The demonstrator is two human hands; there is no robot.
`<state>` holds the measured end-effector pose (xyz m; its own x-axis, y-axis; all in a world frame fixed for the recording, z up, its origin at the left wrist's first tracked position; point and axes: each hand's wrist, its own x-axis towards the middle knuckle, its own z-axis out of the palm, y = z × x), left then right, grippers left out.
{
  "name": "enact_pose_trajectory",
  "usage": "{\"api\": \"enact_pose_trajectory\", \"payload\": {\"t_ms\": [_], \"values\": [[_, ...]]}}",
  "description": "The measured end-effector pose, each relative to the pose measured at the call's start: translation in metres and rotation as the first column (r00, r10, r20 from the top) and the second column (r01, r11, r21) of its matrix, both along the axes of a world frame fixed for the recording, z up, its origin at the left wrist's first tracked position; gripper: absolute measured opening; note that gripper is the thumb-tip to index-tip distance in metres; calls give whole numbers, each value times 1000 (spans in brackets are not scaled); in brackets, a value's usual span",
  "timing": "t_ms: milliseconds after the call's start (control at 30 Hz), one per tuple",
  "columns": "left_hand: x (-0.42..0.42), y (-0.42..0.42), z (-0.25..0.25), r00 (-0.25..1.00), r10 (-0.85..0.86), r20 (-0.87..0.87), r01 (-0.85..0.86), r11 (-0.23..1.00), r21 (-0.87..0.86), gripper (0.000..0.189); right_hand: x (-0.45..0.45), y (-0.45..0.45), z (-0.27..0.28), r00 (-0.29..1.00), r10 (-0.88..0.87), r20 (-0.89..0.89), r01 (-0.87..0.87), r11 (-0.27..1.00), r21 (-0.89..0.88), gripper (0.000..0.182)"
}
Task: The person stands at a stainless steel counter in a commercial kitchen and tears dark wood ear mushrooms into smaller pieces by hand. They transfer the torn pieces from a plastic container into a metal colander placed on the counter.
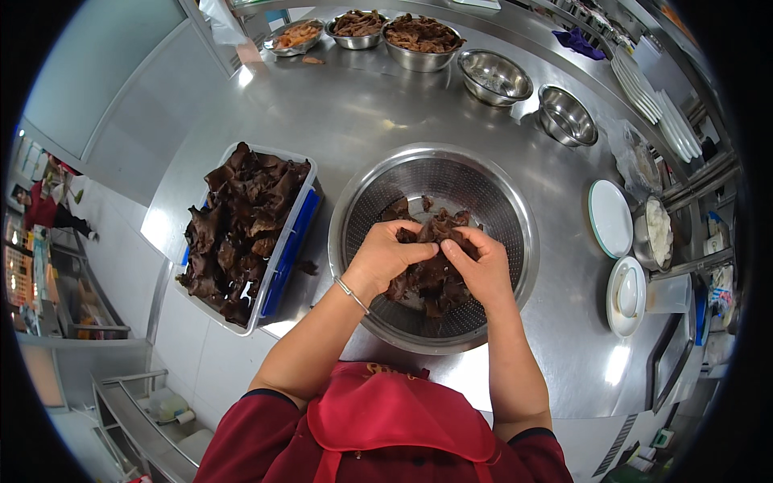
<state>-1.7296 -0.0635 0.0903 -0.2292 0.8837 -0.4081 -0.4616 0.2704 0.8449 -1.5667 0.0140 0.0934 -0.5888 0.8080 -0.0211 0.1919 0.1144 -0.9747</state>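
Note:
Both hands are over a perforated stainless-steel colander (pixel 433 151) on the metal worktable. Between them is a dark brown clump of wood ear fungus (pixel 444 226). My left hand (pixel 386 253) grips it from the left, thumb on top. From the right, my right hand (pixel 483 259) pinches the same clump, its thumb close to the left one. More wood ear pieces (pixel 438 290) lie below in the colander. To the left, a clear plastic tub (pixel 294 232) with blue side latches is heaped with large wet wood ear (pixel 247 211).
Steel bowls of brown strips (pixel 423 36) and a dish of orange pieces (pixel 296 36) line the back. Two steel bowls (pixel 567 115) stand farther right. White plates (pixel 611 218) and a bowl of white food (pixel 655 232) sit at the right. Another person (pixel 45 205) is far left.

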Motion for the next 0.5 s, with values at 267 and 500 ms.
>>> {"api": "enact_pose_trajectory", "payload": {"t_ms": [267, 500], "values": [[11, -5, -19, 751, 216, -624, -3, 946, 324, 15, -8, -12, -13, 978, -157, 135, 83, 893, 442, 28], [26, -18, 2, 538, 365, -760, 98, 868, 486, 14, -16, 4, -26, 918, -329, 222, 272, 929, 252, 25]]}}
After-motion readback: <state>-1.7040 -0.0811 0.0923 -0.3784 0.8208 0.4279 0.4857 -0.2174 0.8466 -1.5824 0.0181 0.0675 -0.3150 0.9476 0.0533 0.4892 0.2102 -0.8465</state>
